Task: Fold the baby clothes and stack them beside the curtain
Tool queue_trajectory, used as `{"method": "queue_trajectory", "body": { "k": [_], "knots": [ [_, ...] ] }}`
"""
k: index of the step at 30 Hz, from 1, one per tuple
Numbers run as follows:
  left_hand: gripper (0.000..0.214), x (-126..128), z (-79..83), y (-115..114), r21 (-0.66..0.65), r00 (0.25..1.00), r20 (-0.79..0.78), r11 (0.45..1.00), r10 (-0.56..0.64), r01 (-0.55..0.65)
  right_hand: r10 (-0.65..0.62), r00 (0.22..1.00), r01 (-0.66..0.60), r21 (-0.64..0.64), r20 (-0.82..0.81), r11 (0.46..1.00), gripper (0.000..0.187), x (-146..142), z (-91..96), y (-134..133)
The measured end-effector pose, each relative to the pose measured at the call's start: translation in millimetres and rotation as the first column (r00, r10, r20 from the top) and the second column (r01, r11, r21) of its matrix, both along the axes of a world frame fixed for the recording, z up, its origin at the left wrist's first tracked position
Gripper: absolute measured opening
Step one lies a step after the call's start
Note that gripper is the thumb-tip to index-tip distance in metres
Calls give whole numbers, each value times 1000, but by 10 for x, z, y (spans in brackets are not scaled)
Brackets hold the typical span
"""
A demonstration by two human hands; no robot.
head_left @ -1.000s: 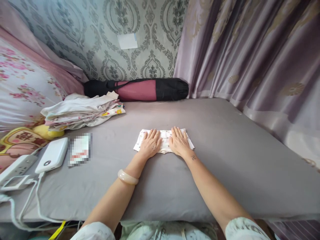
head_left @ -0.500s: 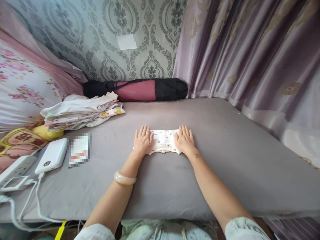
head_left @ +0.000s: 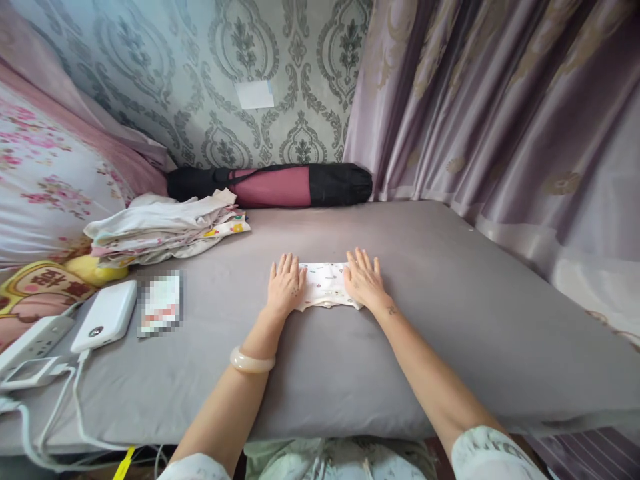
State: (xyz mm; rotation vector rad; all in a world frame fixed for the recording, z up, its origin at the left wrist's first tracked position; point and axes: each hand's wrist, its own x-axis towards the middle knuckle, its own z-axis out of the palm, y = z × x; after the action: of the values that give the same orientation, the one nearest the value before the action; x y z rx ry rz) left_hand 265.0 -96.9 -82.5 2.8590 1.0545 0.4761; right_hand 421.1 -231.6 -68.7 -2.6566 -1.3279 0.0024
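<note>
Folded cloth (head_left: 326, 285): is lying in front of the bag (head_left: 273, 187), looking light and soft, side edges seemingly suiting a hold. Left hand (head_left: 286, 287), right hand (head_left: 364, 280): are resting over its ends, fingers extended, gripping nothing.

Blurred characters (head_left: 59, 283) on yellow cushion (head_left: 24, 276), none legible

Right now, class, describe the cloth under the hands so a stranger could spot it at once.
Find the grey surface, then the left hand and right hand near its middle. Between and partly beneath them lies a white cloth with small prints, flat, unlike the heaped clothes.
</note>
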Motion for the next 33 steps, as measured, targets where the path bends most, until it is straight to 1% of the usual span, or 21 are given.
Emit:
{"method": "queue_trajectory", "body": {
  "k": [2, 3, 6, 9, 13, 16, 19, 22, 25, 29, 33],
  "knots": [
    [53, -3, 15, -25, -9, 999, 33, 1000, -27, 27, 74, 996, -74, -3, -48, 997, 58, -72, 11, 41],
    [52, -5, 10, -30, -35, 999, 29, 999, -31, 32, 88, 993, -90, -18, -75, 996, 59, -101, -1, 57],
    [49, -12, -36, -14, -127, 1000, 2, 992, -23, 23, 76, 994, -80, -49, -84, 996, 59, -147, -67, 75],
    [46, -15, -68, 27, -194, 999, 40, 981, -8, 15, 71, 995, -74, -45, -68, 996, 58, -158, -89, 83],
    [42, -16, -13, 88, -279, 979, 201, 960, 30, 28, 69, 994, -70, -6, -83, 998, 58, -245, -40, 192],
    [41, -30, 54, 130, -361, 934, 337, 932, 121, 10, 119, 991, -116, 41, -63, 992, 58, -370, -49, 315],
    [39, -47, 82, 161, -425, 892, 405, 905, 201, -11, 134, 990, -133, 43, -36, 990, 56, -448, -104, 377],
    [37, -52, 78, 176, -462, 874, 426, 887, 234, -12, 138, 990, -137, 45, -18, 989, 54, -453, -129, 378],
    [37, -48, 77, 180, -487, 866, 431, 873, 255, -15, 123, 992, -122, 32, -37, 992, 54, -474, -92, 402],
    [36, -51, 92, 178, -508, 849, 448, 861, 281, -16, 155, 987, -152, 61, -51, 987, 55, -617, -59, 517],
    [36, -66, 100, 183, -533, 839, 460, 846, 290, 0, 165, 985, -163, 65, -41, 985, 55, -736, -115, 594]
  ]
}}
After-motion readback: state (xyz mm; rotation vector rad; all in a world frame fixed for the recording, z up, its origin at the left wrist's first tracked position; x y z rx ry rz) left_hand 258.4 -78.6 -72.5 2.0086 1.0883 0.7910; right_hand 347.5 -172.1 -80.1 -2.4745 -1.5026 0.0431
